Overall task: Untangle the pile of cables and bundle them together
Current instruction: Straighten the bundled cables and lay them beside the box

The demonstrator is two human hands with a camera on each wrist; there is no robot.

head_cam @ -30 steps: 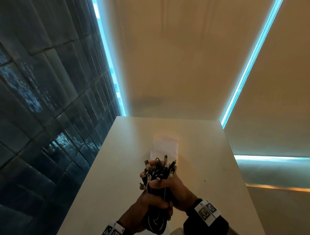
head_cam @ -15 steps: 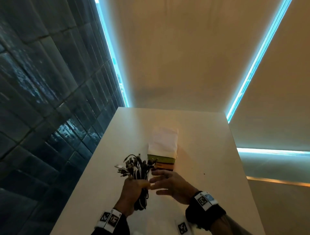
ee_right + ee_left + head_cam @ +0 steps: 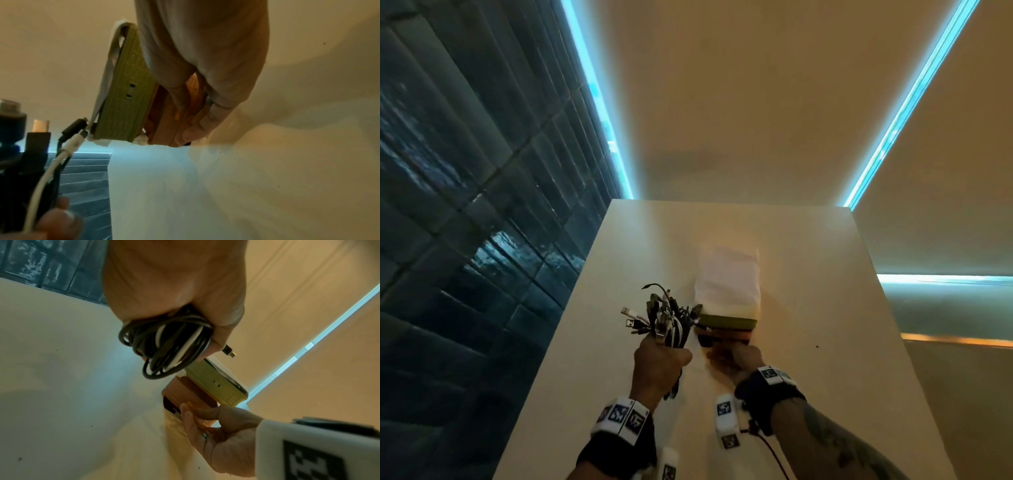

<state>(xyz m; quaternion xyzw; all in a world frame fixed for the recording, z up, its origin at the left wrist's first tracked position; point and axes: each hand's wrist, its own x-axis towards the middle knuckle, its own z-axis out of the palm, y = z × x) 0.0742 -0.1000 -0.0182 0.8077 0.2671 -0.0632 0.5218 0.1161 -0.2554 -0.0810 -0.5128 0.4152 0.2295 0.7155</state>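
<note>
cables [image 3: 669,320]: black, white | boxes [image 3: 726,322]: green ribbed, orange | table [image 3: 808,291]: white | wall tiles [image 3: 465,205]: dark blue

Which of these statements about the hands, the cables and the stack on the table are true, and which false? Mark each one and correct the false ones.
1. The left hand grips the bundle of cables. True.
2. The right hand also holds the cables. False: it grips the brown bottom item of the stack, at its near end.
3. The bundle holds only black cables. False: white cables run through it too.
4. A green ribbed case lies above the brown item in the stack. True.
5. The cables lie spread out on the white table. False: they are gathered in the left hand, plugs fanning outward.
</note>
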